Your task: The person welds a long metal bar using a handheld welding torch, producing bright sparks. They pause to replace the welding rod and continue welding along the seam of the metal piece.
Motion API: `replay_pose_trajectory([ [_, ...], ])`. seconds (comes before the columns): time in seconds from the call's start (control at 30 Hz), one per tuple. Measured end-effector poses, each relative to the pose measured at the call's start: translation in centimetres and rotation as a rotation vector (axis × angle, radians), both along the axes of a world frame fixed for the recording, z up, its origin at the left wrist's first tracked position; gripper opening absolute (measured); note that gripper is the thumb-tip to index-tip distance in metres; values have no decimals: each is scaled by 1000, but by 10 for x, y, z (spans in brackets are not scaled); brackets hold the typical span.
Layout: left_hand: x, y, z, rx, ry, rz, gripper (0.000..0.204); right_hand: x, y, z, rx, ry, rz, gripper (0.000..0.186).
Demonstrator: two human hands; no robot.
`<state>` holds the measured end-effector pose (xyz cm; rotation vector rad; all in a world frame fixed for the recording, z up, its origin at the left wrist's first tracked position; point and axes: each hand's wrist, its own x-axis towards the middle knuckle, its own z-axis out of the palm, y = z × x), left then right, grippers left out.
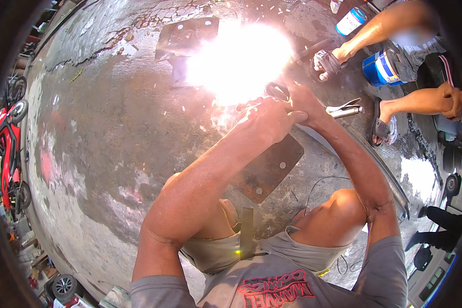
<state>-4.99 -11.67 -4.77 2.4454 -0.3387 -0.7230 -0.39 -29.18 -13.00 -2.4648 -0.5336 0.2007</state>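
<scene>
Blinding white glare [238, 61], rust-brown steel plate [267, 169], mottled grey floor [102, 133] with pinkish stains, blue-and-white cans [380, 69], red motorbike [7, 149], grey shirt [272, 287] with red lettering.

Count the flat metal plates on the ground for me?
2: one metal plate lies left of the bright glare, another metal plate sits under the person's forearms. The glare may hide more.

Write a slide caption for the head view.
Both hands, left hand and right hand, meet beside a blinding welding flash over steel plates.
</scene>
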Motion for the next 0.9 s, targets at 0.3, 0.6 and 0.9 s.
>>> replay_pose_trajectory([
  [0.3,0,-5,0,239,-143,-10,61,-2,2,17,-72,43,-1,80],
  [0.6,-11,-23,4,159,-83,-32,66,-16,-26,25,-171,44,-20,99],
  [0.9,-16,-27,4,148,-99,-56,70,-21,-29,33,-161,87,-31,99],
])
